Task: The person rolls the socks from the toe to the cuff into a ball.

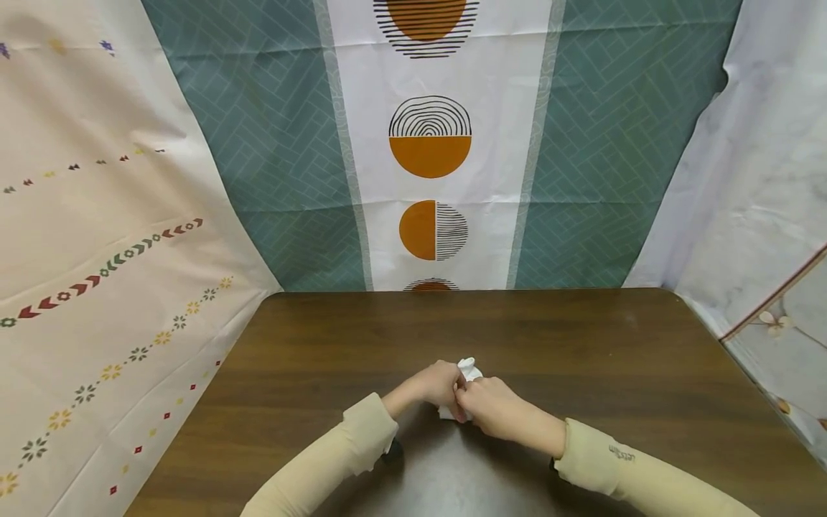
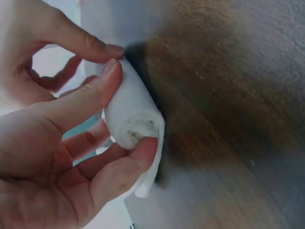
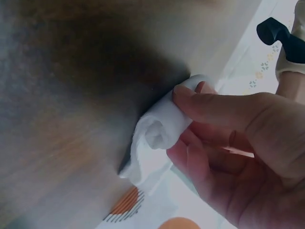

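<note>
The rolled white cloth [image 2: 132, 98] lies on the brown wood-grain tabletop [image 1: 323, 337], its long axis running side to side, spiral ends facing left and right. The left hand [image 1: 441, 384] and right hand [image 1: 496, 407] each pinch one end. Patterned fabric [image 1: 271, 143] hangs behind.

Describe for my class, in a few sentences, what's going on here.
A person in pale cream sleeves is handling a soft white cloth, partly rolled into a cylinder, at a dark brown wood-grain table. The left hand pinches one end of the roll and the right hand pinches the other. A loose flap of the cloth remains unrolled.
</note>
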`<state>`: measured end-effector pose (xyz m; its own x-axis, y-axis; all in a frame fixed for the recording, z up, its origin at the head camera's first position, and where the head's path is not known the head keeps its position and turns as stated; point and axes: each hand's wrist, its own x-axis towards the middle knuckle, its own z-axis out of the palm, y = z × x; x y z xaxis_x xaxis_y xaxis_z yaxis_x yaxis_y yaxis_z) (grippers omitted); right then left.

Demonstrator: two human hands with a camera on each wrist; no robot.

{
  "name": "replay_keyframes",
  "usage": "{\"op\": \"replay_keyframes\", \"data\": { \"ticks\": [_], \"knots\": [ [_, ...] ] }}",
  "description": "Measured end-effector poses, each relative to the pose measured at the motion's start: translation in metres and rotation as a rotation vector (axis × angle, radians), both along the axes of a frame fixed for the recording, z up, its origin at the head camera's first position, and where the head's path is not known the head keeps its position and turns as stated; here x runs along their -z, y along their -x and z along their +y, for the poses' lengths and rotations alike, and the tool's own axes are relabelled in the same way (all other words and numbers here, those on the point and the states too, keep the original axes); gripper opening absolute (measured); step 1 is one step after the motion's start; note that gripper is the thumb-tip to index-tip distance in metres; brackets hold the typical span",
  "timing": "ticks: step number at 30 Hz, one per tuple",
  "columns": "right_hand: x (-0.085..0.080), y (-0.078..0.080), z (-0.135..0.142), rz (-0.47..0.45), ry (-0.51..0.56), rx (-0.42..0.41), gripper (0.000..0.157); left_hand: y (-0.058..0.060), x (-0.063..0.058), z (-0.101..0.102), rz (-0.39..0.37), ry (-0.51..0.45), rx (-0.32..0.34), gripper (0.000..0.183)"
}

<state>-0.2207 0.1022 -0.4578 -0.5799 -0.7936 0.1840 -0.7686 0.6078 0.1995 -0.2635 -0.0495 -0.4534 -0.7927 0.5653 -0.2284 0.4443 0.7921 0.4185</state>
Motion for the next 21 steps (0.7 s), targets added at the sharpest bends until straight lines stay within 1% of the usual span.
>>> {"op": "replay_keyframes", "data": {
  "ticks": [3,5,10,15,21],
  "knots": [
    [-0.001,0.003,0.002,-0.047,0.036,-0.040,0.030,-0.004,-0.001,0.002,0.004,0.004,0.012,0.024],
    [-0.001,0.006,0.004,-0.081,0.068,-0.069,0.028,-0.007,-0.002,0.002,-0.004,0.002,0.002,0.025],
    [-0.001,0.017,0.007,-0.200,0.125,-0.128,0.025,-0.016,-0.002,0.003,0.035,0.008,-0.026,0.034],
    [0.000,0.028,0.011,-0.340,0.145,-0.135,0.020,-0.026,0.002,0.001,0.067,-0.005,-0.019,0.031],
    [-0.002,0.036,0.012,-0.450,0.158,-0.129,0.020,-0.029,0.005,0.000,0.102,-0.036,-0.036,0.036]
  ]
}}
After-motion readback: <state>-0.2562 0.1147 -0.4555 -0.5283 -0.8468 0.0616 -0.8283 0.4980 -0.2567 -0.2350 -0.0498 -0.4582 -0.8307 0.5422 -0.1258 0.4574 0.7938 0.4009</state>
